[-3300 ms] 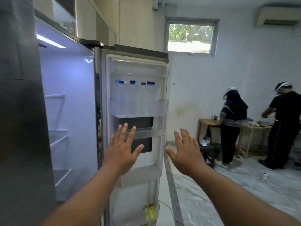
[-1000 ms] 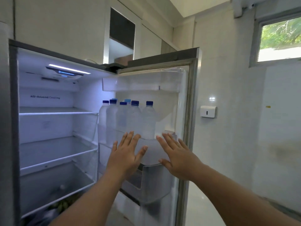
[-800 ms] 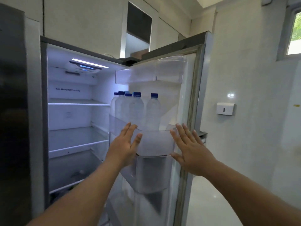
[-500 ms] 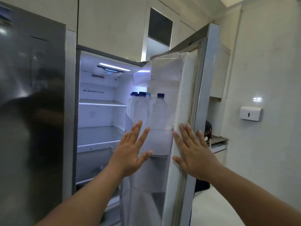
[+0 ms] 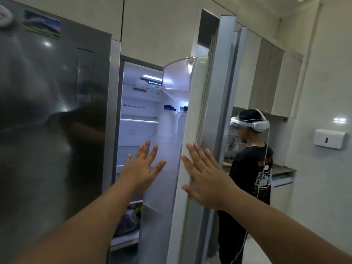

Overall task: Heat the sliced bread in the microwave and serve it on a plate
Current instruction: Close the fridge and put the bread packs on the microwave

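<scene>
I face a steel side-by-side fridge whose right door [image 5: 213, 115] stands partly open, seen nearly edge-on. My right hand [image 5: 202, 176] lies flat with straight fingers against the door's edge. My left hand [image 5: 142, 166] is raised with spread fingers in front of the door's inner shelves, holding nothing. Water bottles [image 5: 171, 122] with blue caps stand in the door shelf. The lit fridge interior [image 5: 137, 130] shows bare shelves and something dark in a lower drawer. No bread, plate or microwave is in view.
The shut left fridge door [image 5: 57, 130] fills the left side. A person in a black shirt with a white headset [image 5: 249, 164] stands behind the open door at a counter [image 5: 282, 171]. Wall cabinets [image 5: 266, 77] hang above; a white dispenser [image 5: 329, 139] is on the right wall.
The fridge door has swung further toward shut, narrowing the gap. My view has shifted left, and the person behind the door has come into sight. Both hands stay flat and raised.
</scene>
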